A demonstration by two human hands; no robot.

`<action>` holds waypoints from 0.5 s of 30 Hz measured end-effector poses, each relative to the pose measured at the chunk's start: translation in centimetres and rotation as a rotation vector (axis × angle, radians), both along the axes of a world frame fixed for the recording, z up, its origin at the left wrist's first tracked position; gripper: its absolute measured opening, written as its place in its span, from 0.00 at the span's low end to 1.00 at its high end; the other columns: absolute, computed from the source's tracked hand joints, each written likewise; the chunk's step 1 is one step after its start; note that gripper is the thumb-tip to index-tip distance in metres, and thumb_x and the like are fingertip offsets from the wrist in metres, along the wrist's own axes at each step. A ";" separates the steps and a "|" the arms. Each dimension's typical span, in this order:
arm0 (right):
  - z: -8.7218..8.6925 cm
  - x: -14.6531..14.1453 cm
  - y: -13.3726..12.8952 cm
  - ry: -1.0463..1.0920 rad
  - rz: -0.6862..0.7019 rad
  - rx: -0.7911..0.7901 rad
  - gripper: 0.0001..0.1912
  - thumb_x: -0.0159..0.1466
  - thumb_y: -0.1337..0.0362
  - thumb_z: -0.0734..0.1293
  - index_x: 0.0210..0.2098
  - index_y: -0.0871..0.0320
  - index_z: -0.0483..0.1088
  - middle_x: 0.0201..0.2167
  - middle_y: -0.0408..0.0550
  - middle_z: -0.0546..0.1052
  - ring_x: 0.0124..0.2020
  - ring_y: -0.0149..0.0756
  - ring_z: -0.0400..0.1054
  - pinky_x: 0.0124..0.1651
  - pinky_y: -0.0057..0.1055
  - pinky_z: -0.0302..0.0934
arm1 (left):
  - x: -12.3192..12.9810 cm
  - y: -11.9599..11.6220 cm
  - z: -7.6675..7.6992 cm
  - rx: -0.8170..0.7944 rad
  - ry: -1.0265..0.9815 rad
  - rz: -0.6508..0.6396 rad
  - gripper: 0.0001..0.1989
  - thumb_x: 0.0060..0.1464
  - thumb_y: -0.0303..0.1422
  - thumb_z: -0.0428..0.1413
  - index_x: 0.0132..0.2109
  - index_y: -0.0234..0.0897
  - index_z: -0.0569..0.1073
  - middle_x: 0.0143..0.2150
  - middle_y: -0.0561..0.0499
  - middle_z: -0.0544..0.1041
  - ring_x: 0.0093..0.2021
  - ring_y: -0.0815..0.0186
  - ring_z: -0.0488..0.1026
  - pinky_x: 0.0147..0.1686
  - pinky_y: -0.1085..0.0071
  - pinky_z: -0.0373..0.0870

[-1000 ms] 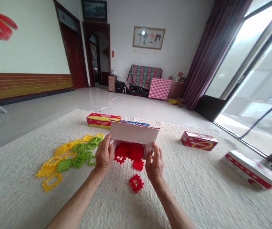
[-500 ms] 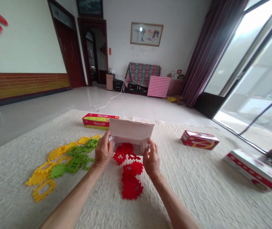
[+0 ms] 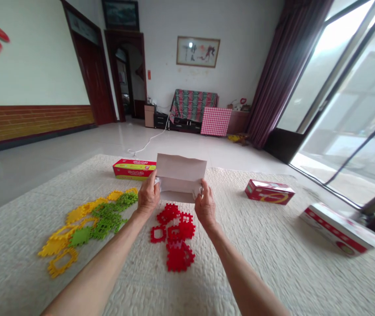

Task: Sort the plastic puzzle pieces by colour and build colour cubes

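Observation:
Between my two hands is an opened cardboard box [image 3: 181,169], its pale inside facing me and its flap standing up. My left hand [image 3: 148,195] grips the box's left end, and my right hand [image 3: 205,204] grips the right end. A bit of whitish plastic shows by each hand. Below the box, several red toothed plastic building pieces [image 3: 179,256] lie in a loose pile on the quilted cover. Left of my left forearm are green pieces [image 3: 103,224] and yellow pieces [image 3: 55,241] of the same kind, some solid and some frame-shaped.
A red and yellow box [image 3: 131,169] lies behind my left hand. On the right are a dark red box [image 3: 269,192] and a white and red box [image 3: 342,230]. The cream quilted cover [image 3: 246,263] spreads under everything. A white cable [image 3: 151,138] crosses the floor beyond.
The box has risen and tilted away from the pile, with both hands on it. The red pieces that were at its mouth now lie on the cover, including a square frame at left.

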State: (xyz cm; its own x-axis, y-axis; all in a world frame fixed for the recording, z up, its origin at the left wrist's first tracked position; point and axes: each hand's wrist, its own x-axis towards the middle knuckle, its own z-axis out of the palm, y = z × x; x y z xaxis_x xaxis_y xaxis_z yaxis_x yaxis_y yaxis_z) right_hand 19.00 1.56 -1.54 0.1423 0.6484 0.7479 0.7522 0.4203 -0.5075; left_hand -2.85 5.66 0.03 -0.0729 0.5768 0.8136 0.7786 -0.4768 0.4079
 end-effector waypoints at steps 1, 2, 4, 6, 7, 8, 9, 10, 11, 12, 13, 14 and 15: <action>0.4 0.1 -0.3 0.003 -0.002 -0.006 0.32 0.62 0.73 0.54 0.65 0.52 0.49 0.56 0.55 0.65 0.54 0.41 0.64 0.50 0.39 0.66 | 0.1 -0.3 0.6 -0.013 0.005 -0.002 0.25 0.59 0.28 0.47 0.63 0.34 0.62 0.56 0.41 0.72 0.54 0.59 0.70 0.55 0.66 0.64; 0.8 0.2 -0.6 0.007 -0.006 -0.013 0.32 0.61 0.73 0.54 0.65 0.53 0.50 0.56 0.55 0.66 0.53 0.41 0.65 0.49 0.38 0.65 | 0.2 -0.6 1.2 -0.028 0.013 -0.006 0.25 0.58 0.28 0.47 0.63 0.34 0.62 0.56 0.42 0.72 0.54 0.60 0.70 0.55 0.66 0.64; 1.5 0.6 -1.4 0.022 -0.021 -0.037 0.33 0.59 0.73 0.54 0.64 0.54 0.52 0.53 0.54 0.68 0.51 0.41 0.66 0.49 0.38 0.65 | 0.5 -1.6 2.4 -0.073 0.031 -0.015 0.26 0.56 0.27 0.48 0.62 0.35 0.62 0.55 0.43 0.73 0.53 0.61 0.71 0.55 0.68 0.64; 1.9 1.3 -2.8 0.046 -0.028 -0.090 0.34 0.57 0.73 0.55 0.63 0.55 0.54 0.49 0.54 0.70 0.46 0.40 0.68 0.48 0.38 0.65 | 0.6 -3.0 3.3 -0.148 0.049 -0.021 0.27 0.54 0.26 0.49 0.61 0.36 0.64 0.54 0.45 0.75 0.51 0.61 0.72 0.53 0.69 0.66; 2.0 1.6 -3.6 0.058 -0.022 -0.130 0.34 0.56 0.73 0.56 0.62 0.56 0.56 0.47 0.53 0.71 0.44 0.40 0.68 0.47 0.38 0.65 | 0.6 -3.8 3.7 -0.197 0.057 -0.022 0.27 0.52 0.26 0.49 0.61 0.37 0.65 0.53 0.46 0.75 0.50 0.61 0.73 0.52 0.69 0.66; 2.1 1.9 -4.6 0.070 -0.012 -0.177 0.34 0.54 0.73 0.56 0.61 0.56 0.57 0.45 0.53 0.72 0.41 0.39 0.69 0.45 0.37 0.65 | 0.5 -4.6 4.0 -0.256 0.066 -0.024 0.28 0.51 0.26 0.50 0.60 0.37 0.66 0.52 0.47 0.76 0.49 0.61 0.74 0.51 0.70 0.67; 2.1 2.2 -5.7 0.083 0.001 -0.228 0.35 0.53 0.72 0.57 0.61 0.56 0.58 0.44 0.52 0.73 0.38 0.38 0.69 0.43 0.36 0.66 | 0.4 -5.6 4.2 -0.320 0.074 -0.024 0.28 0.50 0.26 0.51 0.59 0.38 0.67 0.50 0.47 0.77 0.47 0.61 0.75 0.50 0.71 0.68; 2.0 2.5 -6.8 0.096 0.013 -0.276 0.35 0.52 0.72 0.57 0.60 0.56 0.59 0.43 0.51 0.73 0.35 0.36 0.69 0.41 0.35 0.66 | 0.3 -6.5 4.4 -0.384 0.080 -0.025 0.28 0.49 0.27 0.51 0.59 0.38 0.68 0.48 0.48 0.78 0.46 0.61 0.75 0.48 0.71 0.69; 2.0 2.7 -7.9 0.106 0.023 -0.318 0.35 0.52 0.72 0.57 0.60 0.56 0.60 0.42 0.51 0.73 0.33 0.35 0.68 0.40 0.34 0.66 | 0.2 -7.5 4.4 -0.443 0.085 -0.024 0.28 0.48 0.27 0.52 0.58 0.38 0.69 0.47 0.48 0.79 0.45 0.61 0.76 0.47 0.72 0.69; 1.9 2.8 -9.0 0.113 0.029 -0.352 0.35 0.52 0.71 0.57 0.60 0.56 0.60 0.41 0.50 0.73 0.31 0.34 0.68 0.39 0.34 0.66 | 0.1 -8.4 4.4 -0.493 0.089 -0.023 0.27 0.48 0.28 0.52 0.58 0.38 0.69 0.46 0.48 0.79 0.44 0.60 0.76 0.46 0.72 0.69; 1.9 2.8 -10.1 0.115 0.029 -0.380 0.35 0.51 0.71 0.58 0.60 0.56 0.61 0.40 0.49 0.73 0.30 0.33 0.67 0.38 0.33 0.66 | 0.0 -9.4 4.3 -0.533 0.094 -0.024 0.27 0.48 0.29 0.52 0.58 0.38 0.69 0.45 0.48 0.80 0.44 0.60 0.76 0.45 0.71 0.70; 2.0 2.8 -11.1 0.113 0.023 -0.403 0.35 0.51 0.71 0.58 0.60 0.55 0.61 0.39 0.49 0.73 0.29 0.33 0.67 0.38 0.33 0.65 | 0.0 -10.3 4.2 -0.565 0.099 -0.026 0.27 0.48 0.29 0.52 0.58 0.38 0.69 0.45 0.47 0.80 0.44 0.59 0.76 0.45 0.71 0.70; 2.0 2.8 -12.0 0.107 0.013 -0.423 0.35 0.51 0.71 0.58 0.59 0.56 0.61 0.39 0.49 0.73 0.30 0.33 0.67 0.38 0.33 0.65 | -0.1 -11.2 4.0 -0.593 0.102 -0.027 0.27 0.48 0.29 0.52 0.58 0.38 0.69 0.46 0.47 0.79 0.44 0.59 0.76 0.45 0.70 0.70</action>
